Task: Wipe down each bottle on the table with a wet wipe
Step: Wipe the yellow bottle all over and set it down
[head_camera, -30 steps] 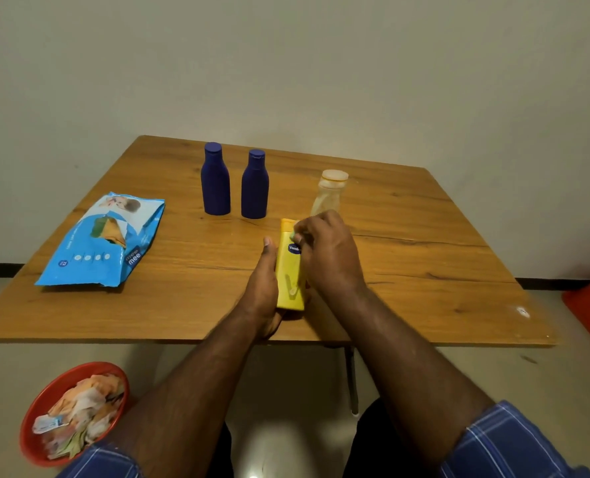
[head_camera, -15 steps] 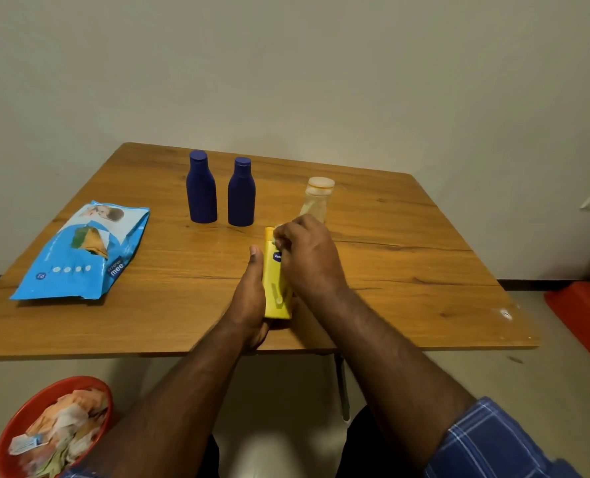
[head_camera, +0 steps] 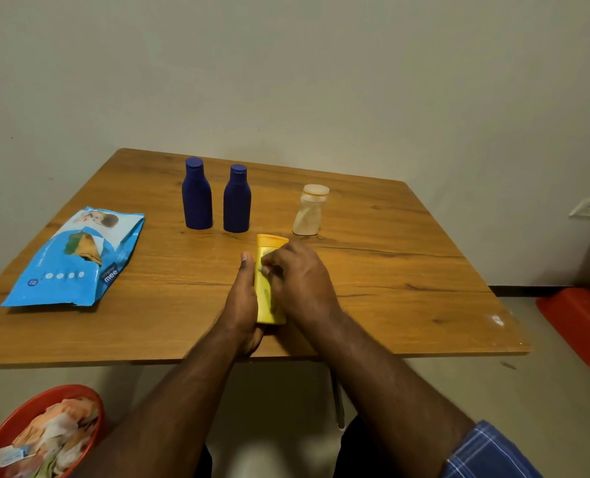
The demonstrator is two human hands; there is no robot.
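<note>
**Inspector:** State of the two hands?

**Assistant:** Both are together on the yellow bottle [head_camera: 267, 298], which lies on its side near the front edge of the wooden table [head_camera: 390, 270]. The left hand [head_camera: 242, 301] cups it from its left side, thumb straight along the bottle. The right hand [head_camera: 300, 281] lies over the top, fingers curled against the bottle's face. A small pale bit shows at the right fingertips; whether that is the wet wipe, I cannot tell.

**Inspector:** The other bottles?

**Assistant:** Beyond the hands, upright. Two dark blue bottles [head_camera: 197, 198] [head_camera: 237, 201] stand side by side, beyond and to the left of the left hand, close together but apart. A clear bottle with a pale cap [head_camera: 309, 212] stands just beyond the right hand, near the yellow bottle's far end, not touching it.

**Inspector:** Anything else?

**Assistant:** A blue wipes packet [head_camera: 76, 257] lies flat, well to the left of the left hand. Below the table edge, nearer than the left forearm, a red bowl [head_camera: 28, 412] holds crumpled used wipes [head_camera: 52, 432].
</note>
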